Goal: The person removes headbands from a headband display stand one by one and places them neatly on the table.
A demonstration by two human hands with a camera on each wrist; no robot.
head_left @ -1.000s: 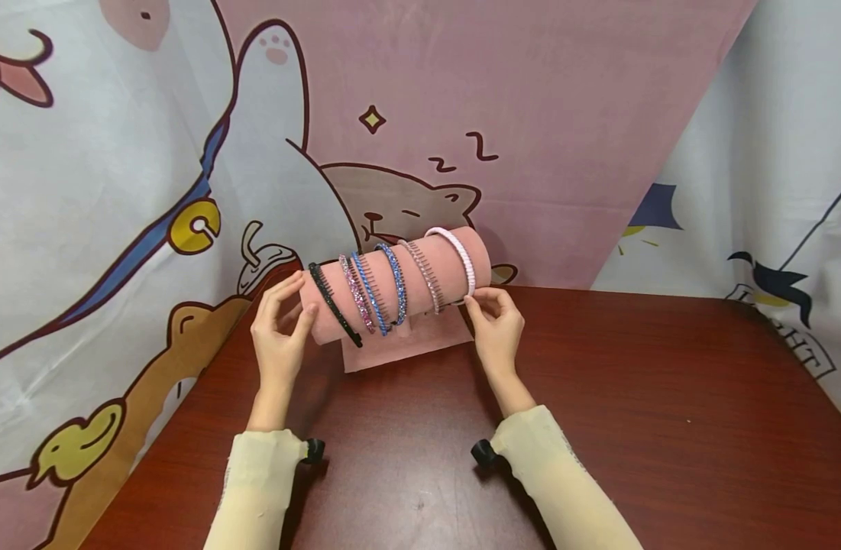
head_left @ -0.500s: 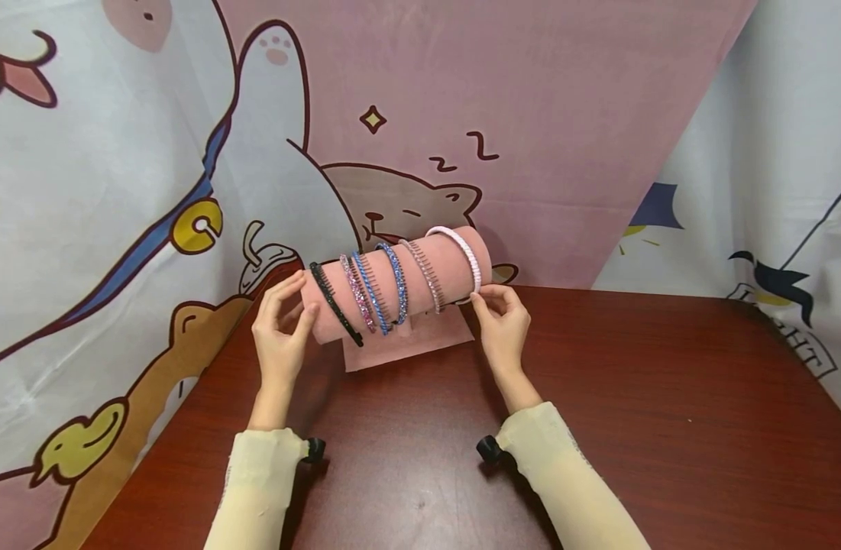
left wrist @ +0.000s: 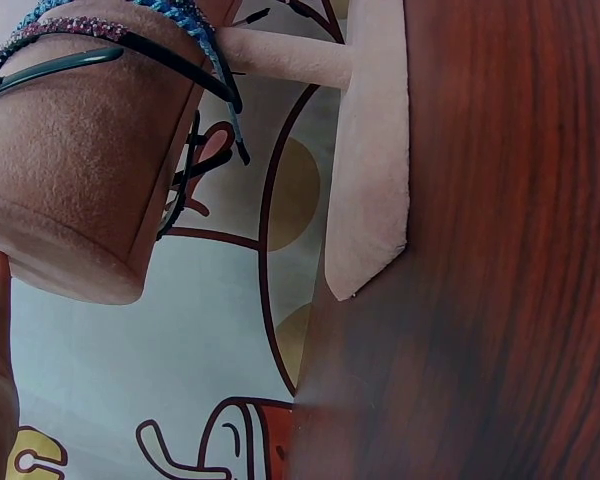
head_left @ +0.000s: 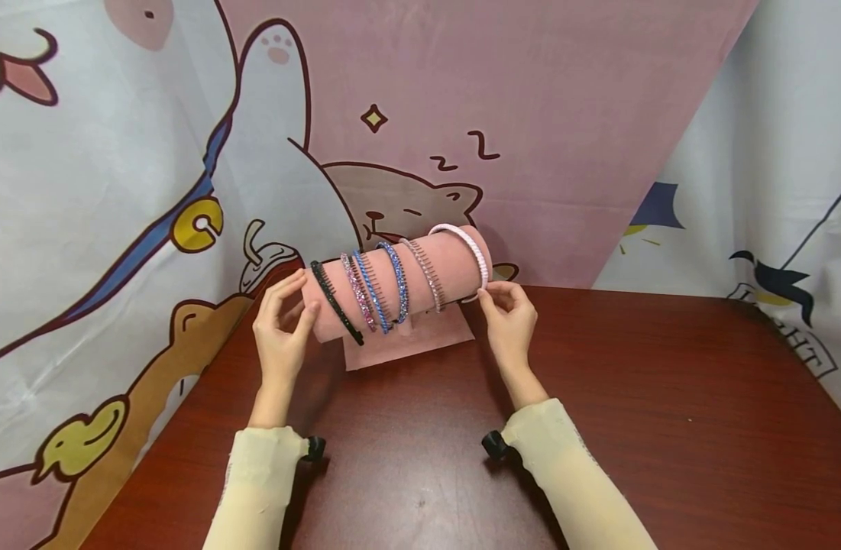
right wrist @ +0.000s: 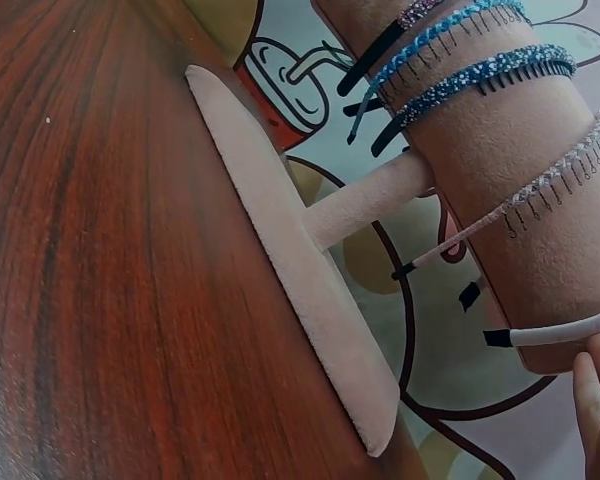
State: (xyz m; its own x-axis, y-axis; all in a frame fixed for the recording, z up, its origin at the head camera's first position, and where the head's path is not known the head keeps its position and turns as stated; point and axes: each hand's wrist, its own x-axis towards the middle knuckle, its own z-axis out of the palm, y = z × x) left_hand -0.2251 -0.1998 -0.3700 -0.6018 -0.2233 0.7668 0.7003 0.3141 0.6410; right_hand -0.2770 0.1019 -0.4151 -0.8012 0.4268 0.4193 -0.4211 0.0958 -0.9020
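The right hand (head_left: pixel 511 325) pinches the white headband (head_left: pixel 480 257) near its lower end, between thumb and index finger. The left hand (head_left: pixel 280 332) does not grip tightly: its fingers, softly bent, rest against the end of the pink roll (head_left: pixel 413 283). In the left wrist view, one finger is seen touching the flat face of this end.

If a clock is laid over the head view, with its centre on the roll, the left hand is between 8 and 9 o'clock and the right hand between 3 and 4. The roll runs from about 8 towards 2. The white headband goes around it at the 2 o'clock end, and in the right wrist view its black tip (right wrist: pixel 497 338) stands out beyond the roll.

From the left hand towards the right, five other headbands sit around the roll: the black headband (head_left: pixel 336 303), the pink glitter headband (head_left: pixel 358 292), the blue headband (head_left: pixel 372 292), the blue glitter headband (head_left: pixel 399 283) and the pale beaded headband (head_left: pixel 427 273).

Towards 6 o'clock, under the roll, a short post (head_left: pixel 405 327) joins it to the flat base (head_left: pixel 399 350), which lies on the brown table (head_left: pixel 667 397). At 12 o'clock, behind everything, hangs the printed cloth (head_left: pixel 564 114).
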